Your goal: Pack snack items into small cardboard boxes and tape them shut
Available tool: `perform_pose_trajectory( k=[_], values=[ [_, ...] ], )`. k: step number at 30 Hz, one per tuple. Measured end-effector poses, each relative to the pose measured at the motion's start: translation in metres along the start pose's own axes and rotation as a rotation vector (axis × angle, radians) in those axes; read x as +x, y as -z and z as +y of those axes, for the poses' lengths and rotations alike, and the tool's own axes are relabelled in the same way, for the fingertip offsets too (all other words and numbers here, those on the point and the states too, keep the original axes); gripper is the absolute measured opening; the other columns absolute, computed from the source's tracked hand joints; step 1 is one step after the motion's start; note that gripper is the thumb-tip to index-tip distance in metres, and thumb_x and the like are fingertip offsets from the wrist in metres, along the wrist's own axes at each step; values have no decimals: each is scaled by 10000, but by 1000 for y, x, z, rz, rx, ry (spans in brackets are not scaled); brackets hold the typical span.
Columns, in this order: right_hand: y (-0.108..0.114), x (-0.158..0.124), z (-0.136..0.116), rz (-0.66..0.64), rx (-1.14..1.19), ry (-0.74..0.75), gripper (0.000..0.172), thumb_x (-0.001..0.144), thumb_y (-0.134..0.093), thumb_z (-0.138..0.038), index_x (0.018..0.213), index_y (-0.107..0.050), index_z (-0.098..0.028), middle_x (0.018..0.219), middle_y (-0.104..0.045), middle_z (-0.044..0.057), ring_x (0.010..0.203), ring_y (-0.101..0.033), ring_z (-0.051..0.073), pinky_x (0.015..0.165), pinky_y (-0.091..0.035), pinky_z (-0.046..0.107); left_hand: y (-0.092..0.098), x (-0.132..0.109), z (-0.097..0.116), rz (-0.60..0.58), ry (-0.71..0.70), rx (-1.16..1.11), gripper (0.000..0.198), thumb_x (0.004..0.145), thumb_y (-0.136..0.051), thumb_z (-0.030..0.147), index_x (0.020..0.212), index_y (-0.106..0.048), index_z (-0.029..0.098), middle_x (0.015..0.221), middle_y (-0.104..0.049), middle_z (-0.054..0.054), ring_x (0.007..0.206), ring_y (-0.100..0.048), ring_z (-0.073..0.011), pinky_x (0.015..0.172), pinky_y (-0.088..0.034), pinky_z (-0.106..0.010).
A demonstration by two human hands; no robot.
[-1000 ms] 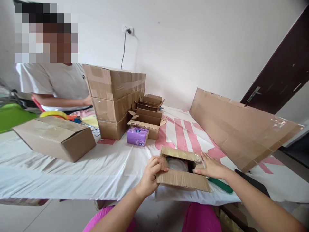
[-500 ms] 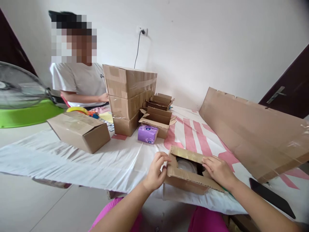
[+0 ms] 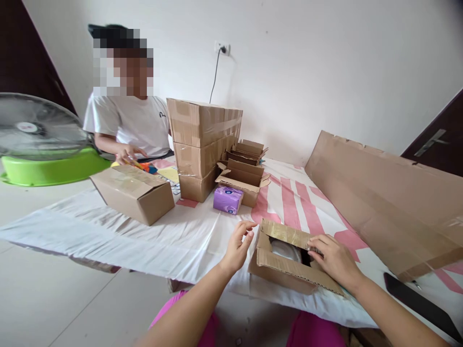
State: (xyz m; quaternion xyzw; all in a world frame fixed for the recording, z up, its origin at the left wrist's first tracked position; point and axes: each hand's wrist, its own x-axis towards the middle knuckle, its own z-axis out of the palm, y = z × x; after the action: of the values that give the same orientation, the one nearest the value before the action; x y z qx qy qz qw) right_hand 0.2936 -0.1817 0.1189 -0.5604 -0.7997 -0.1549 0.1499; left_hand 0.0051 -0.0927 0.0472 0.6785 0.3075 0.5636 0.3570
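Note:
Right in front of me, near the table's edge, lies a cardboard box (image 3: 285,278) with its flaps folded partly in. Through the gap between the flaps shows a round, greyish, shiny thing (image 3: 285,251); its kind cannot be made out. My left hand (image 3: 238,248) is just off the box's left end, fingers apart and holding nothing. At the right end, my right hand (image 3: 334,260) has its fingers bent over the flap edge, gripping it. That hand covers part of the box's right end.
A taped box (image 3: 133,193) lies at left, beside stacked boxes (image 3: 188,161). Open boxes (image 3: 244,180) and a purple pack (image 3: 227,200) stand beyond. A large cardboard panel (image 3: 390,197) and a black phone (image 3: 421,306) lie right. A co-worker (image 3: 126,125) sits behind a fan (image 3: 47,166).
My left hand has come off the box's left end and its fingers have spread. My right hand stays on the right end. The view has shifted slightly left; the co-worker's hand has moved.

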Motion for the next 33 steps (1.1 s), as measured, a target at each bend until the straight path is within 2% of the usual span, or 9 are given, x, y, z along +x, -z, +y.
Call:
perform_pose_trajectory(
  k=[4, 7, 14, 21, 25, 33],
  values=[
    [4, 1, -3, -14, 17, 5, 79, 847, -567, -162, 876, -616, -217, 911, -659, 31, 839, -615, 192, 726, -512, 334, 1, -1, 4, -160, -149, 63, 419, 978, -302, 418, 1309, -507, 263, 1401, -437, -91, 1311, -366, -239, 1108, -272, -461],
    [5, 2, -4, 5, 12, 9, 98, 853, -531, -149, 876, -602, -213, 890, -656, 34, 834, -609, 194, 734, -501, 336, 0, 0, 5, -255, -228, 119, 461, 979, -278, 435, 1381, -431, 268, 1452, -412, -74, 1367, -286, -246, 1144, -208, -489],
    [6, 1, -6, 107, 8, 7, 127, 870, -491, -150, 900, -600, -207, 871, -663, 38, 813, -609, 193, 735, -486, 335, -1, 2, 3, -204, -208, 161, 462, 967, -318, 447, 1352, -466, 239, 1380, -505, -91, 1321, -368, -256, 1114, -289, -502],
    [4, 0, -5, 150, 28, 14, 115, 872, -501, -156, 899, -603, -201, 867, -668, 35, 815, -616, 186, 728, -499, 326, 0, 3, 2, -212, -195, 143, 433, 959, -360, 428, 1321, -498, 234, 1381, -511, -95, 1349, -340, -265, 1107, -303, -518],
    [1, -1, -4, 178, 25, 18, 129, 887, -492, -169, 934, -609, -199, 884, -675, 41, 833, -621, 192, 754, -507, 342, 1, 3, 2, -206, -195, 142, 384, 954, -379, 415, 1239, -550, 223, 1335, -546, -102, 1347, -338, -266, 1094, -320, -513],
    [3, -2, -6, 145, 91, 13, 154, 880, -490, -162, 911, -628, -222, 909, -680, 46, 851, -632, 188, 767, -533, 348, 2, 7, 7, -229, -217, 194, 332, 964, -347, 380, 1129, -580, 211, 1259, -585, -102, 1325, -369, -261, 1088, -319, -494]
  ],
)
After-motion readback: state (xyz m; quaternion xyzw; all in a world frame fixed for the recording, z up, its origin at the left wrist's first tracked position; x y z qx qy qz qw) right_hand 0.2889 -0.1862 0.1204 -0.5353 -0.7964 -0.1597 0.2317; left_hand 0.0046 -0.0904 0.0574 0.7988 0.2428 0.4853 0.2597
